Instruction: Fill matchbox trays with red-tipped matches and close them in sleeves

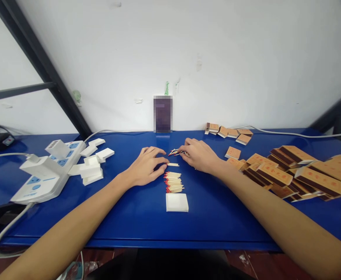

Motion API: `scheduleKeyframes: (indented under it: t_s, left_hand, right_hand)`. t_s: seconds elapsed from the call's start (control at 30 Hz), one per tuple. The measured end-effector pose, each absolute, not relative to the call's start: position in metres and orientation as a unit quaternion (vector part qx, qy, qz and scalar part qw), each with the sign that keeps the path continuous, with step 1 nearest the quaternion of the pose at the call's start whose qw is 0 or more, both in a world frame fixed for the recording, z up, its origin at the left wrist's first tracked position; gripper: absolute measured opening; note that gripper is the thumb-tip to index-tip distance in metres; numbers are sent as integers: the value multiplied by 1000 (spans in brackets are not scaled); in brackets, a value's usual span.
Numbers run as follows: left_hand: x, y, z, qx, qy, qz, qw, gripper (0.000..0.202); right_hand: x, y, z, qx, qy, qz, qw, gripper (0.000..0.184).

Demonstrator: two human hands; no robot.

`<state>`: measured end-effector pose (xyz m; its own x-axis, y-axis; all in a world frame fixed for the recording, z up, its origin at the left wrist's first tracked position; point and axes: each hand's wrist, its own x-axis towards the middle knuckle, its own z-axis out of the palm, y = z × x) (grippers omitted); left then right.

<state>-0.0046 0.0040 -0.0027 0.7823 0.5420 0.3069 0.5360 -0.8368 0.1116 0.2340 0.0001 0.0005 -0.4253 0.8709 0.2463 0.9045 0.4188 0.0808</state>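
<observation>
My left hand [147, 166] rests low over the blue table, its thumb and index fingertips closed around the red heads of a few matches [174, 165]. My right hand [201, 154] pinches a small bunch of matches [174, 152], whose ends stick out to the left from its fingertips. Nearer to me lies a neat row of red-headed matches [174, 182], heads to the left. Just below that row sits a white matchbox tray [177, 202]; I cannot tell whether its open side faces up.
Several white trays [92, 168] lie to the left beside a white power strip [50, 182] with plugs and cables. On the right is a large pile of brown matchbox sleeves [275, 173], with several loose sleeves [232, 133] behind. A blurred dark panel [162, 114] stands against the wall.
</observation>
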Motion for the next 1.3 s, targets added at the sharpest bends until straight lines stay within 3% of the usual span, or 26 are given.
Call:
scheduleKeyframes:
  t_s: [0.33,0.7,0.93,1.1,1.3]
  left_hand:
    - [-3,1,2,919,307,246,-13,31]
    - [-5,2,-1,926,292,240,13,41]
    - [-6,4,-4,929,281,239,18,33]
    - [-5,7,-2,942,277,188,-41,33]
    - [-6,9,-5,942,271,195,-22,33]
  right_hand:
    - [225,-2,-3,-489,-864,-66,104,26]
    - [222,-4,-5,-486,-865,-52,109,25]
    - [223,-5,1,-491,-858,-66,133,28]
    - [245,-1,8,-531,-838,-70,103,22]
    - [248,0,6,-547,-831,-66,71,22]
